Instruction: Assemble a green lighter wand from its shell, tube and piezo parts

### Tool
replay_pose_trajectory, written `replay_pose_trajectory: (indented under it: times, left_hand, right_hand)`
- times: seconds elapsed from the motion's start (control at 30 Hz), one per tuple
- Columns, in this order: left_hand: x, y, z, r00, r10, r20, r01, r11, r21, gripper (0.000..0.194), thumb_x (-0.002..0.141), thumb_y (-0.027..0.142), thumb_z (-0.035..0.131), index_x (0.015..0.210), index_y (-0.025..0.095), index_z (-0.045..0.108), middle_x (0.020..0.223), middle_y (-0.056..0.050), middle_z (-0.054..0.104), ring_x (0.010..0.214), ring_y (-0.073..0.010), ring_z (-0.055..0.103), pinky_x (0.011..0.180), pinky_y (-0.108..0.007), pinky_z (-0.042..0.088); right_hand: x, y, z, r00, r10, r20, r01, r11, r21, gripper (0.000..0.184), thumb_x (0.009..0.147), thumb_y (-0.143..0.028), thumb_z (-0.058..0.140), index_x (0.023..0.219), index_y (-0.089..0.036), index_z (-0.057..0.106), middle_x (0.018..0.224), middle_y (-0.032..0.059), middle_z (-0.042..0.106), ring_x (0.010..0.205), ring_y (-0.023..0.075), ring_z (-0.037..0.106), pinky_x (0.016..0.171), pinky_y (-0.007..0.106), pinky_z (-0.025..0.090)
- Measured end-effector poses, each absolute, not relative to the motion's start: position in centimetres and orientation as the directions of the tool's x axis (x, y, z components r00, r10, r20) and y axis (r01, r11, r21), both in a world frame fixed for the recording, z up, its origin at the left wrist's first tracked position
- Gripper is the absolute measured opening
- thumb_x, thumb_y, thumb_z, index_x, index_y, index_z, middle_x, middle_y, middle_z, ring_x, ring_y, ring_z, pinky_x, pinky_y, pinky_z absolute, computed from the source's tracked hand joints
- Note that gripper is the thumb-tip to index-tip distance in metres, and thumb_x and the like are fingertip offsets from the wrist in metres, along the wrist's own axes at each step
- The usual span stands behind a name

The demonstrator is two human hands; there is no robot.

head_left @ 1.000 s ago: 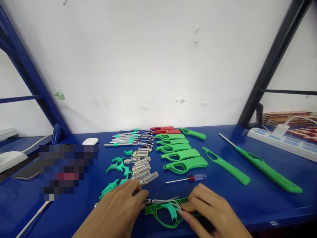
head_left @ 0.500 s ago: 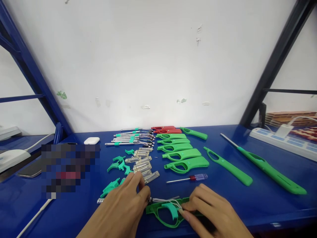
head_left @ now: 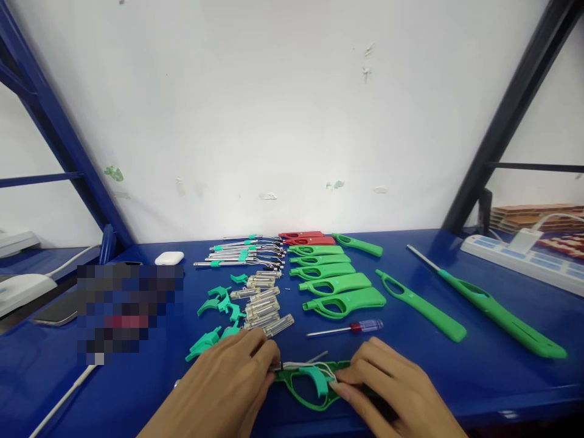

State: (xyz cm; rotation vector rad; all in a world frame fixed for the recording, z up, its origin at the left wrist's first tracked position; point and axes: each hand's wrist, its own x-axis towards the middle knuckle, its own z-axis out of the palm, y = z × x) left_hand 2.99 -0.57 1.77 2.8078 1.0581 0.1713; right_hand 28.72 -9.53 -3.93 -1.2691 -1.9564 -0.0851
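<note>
A green lighter half-shell (head_left: 303,398) lies open in front of me, its trigger loop facing me. Inside the loop sits a teal trigger (head_left: 320,381), and white wires (head_left: 310,365) arch above it. My left hand (head_left: 228,377) is closed at the shell's front end on a metal lighter tube, mostly hidden under the hand; its shiny tip (head_left: 177,383) shows at the far side. Fingers of my right hand (head_left: 387,383) are pinched on the shell's handle side, with the thumb against the wires by the trigger. A thin metal pin (head_left: 318,356) shows behind the shell.
Beyond my hands lie a screwdriver (head_left: 360,326), clear fuel tanks (head_left: 262,307), teal triggers (head_left: 205,344), wired metal tubes (head_left: 237,249) and green shells (head_left: 347,301). A whole green lighter (head_left: 497,310) is at right, near a power strip (head_left: 529,258). A white cable (head_left: 64,398) runs at left.
My left hand has shifted slightly down, tilting the tube's hidden length with it. The shell's front and the trigger have moved a little to the right. The right hand stays nearly in place.
</note>
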Motion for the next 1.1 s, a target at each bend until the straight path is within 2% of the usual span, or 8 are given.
replay_pose_trajectory:
  times: [0.17,0.47,0.63,0.83,1.1]
  left_hand:
    - [3.1,-0.5,1.9,0.746,0.664,0.057,0.647,-0.742,0.177,0.039,0.105,0.009,0.039,0.109,0.025,0.074,0.111,-0.005,0.076,0.105,-0.0198,0.076,0.097,-0.029,0.06]
    - [3.3,-0.6,2.9,0.776,0.63,0.018,0.625,-0.773,0.112,0.037,0.101,0.007,0.043,0.107,0.026,0.075,0.112,-0.005,0.08,0.104,-0.0233,0.079,0.098,-0.034,0.062]
    - [3.2,-0.5,2.8,0.796,0.602,0.065,0.595,-0.798,0.101,0.038,0.101,0.007,0.046,0.111,0.027,0.077,0.113,-0.004,0.082,0.103,-0.0224,0.08,0.097,-0.033,0.062]
    - [2.8,-0.3,2.7,0.854,0.475,0.213,0.463,-0.88,0.107,0.043,0.1,0.007,0.052,0.127,0.032,0.074,0.117,-0.003,0.08,0.094,-0.0201,0.082,0.09,-0.029,0.065]
    - [2.5,-0.3,2.5,0.86,0.457,0.225,0.429,-0.888,0.164,0.044,0.098,0.005,0.053,0.12,0.034,0.077,0.113,-0.001,0.079,0.088,-0.0172,0.08,0.084,-0.025,0.063]
  right_hand:
    - [28.6,-9.6,-4.2,-0.181,0.743,0.644,0.794,0.497,-0.35,0.029,0.117,-0.036,0.055,0.092,-0.027,0.069,0.08,-0.0028,0.072,0.07,0.0152,0.068,0.066,0.026,0.056]
    - [28.8,-9.6,-3.8,-0.177,0.736,0.654,0.794,0.499,-0.346,0.029,0.117,-0.036,0.054,0.094,-0.027,0.07,0.081,-0.0031,0.073,0.07,0.0151,0.068,0.068,0.026,0.057]
    - [28.8,-9.7,-4.0,-0.176,0.743,0.646,0.793,0.495,-0.354,0.03,0.117,-0.036,0.053,0.095,-0.027,0.071,0.082,-0.0025,0.073,0.07,0.0153,0.068,0.067,0.026,0.056]
    - [28.8,-9.7,-4.0,-0.178,0.747,0.64,0.798,0.49,-0.351,0.029,0.117,-0.035,0.054,0.096,-0.027,0.071,0.083,-0.0028,0.074,0.072,0.0154,0.069,0.067,0.026,0.056]
    - [28.9,-9.6,-4.1,-0.179,0.754,0.632,0.801,0.485,-0.352,0.027,0.117,-0.035,0.054,0.097,-0.027,0.071,0.084,-0.0026,0.074,0.074,0.0159,0.07,0.068,0.027,0.057]
